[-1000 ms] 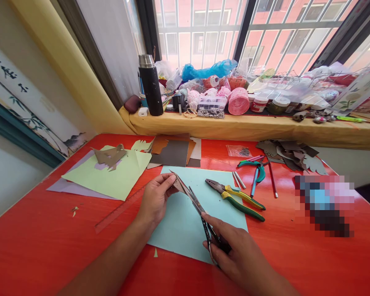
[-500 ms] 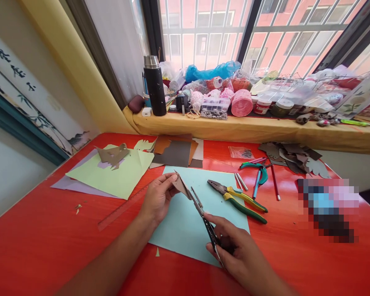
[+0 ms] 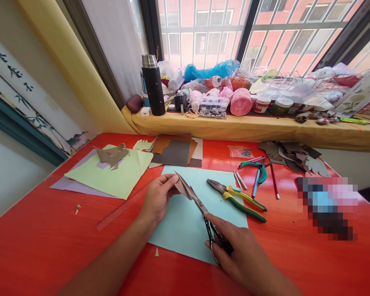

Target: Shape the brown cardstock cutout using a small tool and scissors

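My left hand [image 3: 160, 196] pinches a small brown piece of leather or card [image 3: 183, 190] between thumb and fingers. My right hand [image 3: 234, 246] grips dark-handled scissors [image 3: 201, 205], whose blades lie along the right edge of the brown piece. Under both hands is a light blue sheet [image 3: 179, 230]. Pliers with green and yellow grips [image 3: 234, 199] rest on that sheet, just right of the scissors. A clear ruler [image 3: 120, 209] lies left of it, partly hidden by my left wrist.
Green paper [image 3: 114, 176] with a cut brown scrap [image 3: 112, 155] lies left. Brown and grey sheets [image 3: 177, 153] sit at the back. Small teal-handled pliers [image 3: 262, 172], pens and a pile of grey scraps [image 3: 291, 156] are at right. A black flask [image 3: 153, 88] stands on the cluttered sill.
The scissor blades have turned and closed toward each other along the brown piece, and the handles have shifted in my right hand. My left hand keeps its hold almost unmoved.
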Action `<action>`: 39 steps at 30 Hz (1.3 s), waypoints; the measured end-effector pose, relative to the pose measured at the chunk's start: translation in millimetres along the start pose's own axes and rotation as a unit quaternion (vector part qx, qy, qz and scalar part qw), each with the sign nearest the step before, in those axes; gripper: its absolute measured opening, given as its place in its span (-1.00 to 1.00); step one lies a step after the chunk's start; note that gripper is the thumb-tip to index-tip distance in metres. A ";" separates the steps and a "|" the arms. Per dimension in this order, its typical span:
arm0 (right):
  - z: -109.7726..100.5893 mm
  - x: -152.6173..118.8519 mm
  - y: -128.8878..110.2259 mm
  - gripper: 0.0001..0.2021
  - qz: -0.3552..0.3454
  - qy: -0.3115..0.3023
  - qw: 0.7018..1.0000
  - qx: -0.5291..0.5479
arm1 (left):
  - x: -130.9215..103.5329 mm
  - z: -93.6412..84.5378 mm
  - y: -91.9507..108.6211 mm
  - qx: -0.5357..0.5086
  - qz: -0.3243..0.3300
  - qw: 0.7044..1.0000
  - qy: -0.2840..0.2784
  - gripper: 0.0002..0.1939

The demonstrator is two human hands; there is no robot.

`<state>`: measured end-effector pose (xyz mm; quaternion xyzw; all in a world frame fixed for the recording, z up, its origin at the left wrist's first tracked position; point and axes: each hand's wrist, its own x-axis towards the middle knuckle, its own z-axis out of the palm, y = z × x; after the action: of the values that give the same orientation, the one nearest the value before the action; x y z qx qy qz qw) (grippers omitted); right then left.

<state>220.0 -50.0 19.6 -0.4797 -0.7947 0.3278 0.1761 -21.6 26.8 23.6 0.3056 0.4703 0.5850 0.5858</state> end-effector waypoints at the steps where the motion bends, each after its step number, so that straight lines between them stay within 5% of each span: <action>1: -0.3 0.2 -0.4 -0.46 -0.002 0.002 1.000 -0.005 | 0.0 -0.1 -0.2 0.002 0.001 1.000 0.000 -0.74; 26: 0.1 -2.1 -1.4 -0.44 0.000 0.008 1.000 0.000 | 0.1 -0.8 2.5 0.010 -0.003 1.000 -0.016 -0.75; 34: 8.0 0.8 1.8 -0.49 0.057 0.008 0.966 0.253 | -3.3 3.6 4.2 -0.009 -0.026 0.999 -0.032 -0.70; 39: 7.1 0.8 8.8 -0.44 0.061 0.039 0.951 0.301 | -5.5 6.4 5.4 -0.013 -0.030 0.999 -0.038 -0.71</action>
<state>221.1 -49.0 8.4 -0.4647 -0.6208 0.5428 0.3224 -17.2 23.4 31.9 0.3057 0.4491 0.5616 0.6240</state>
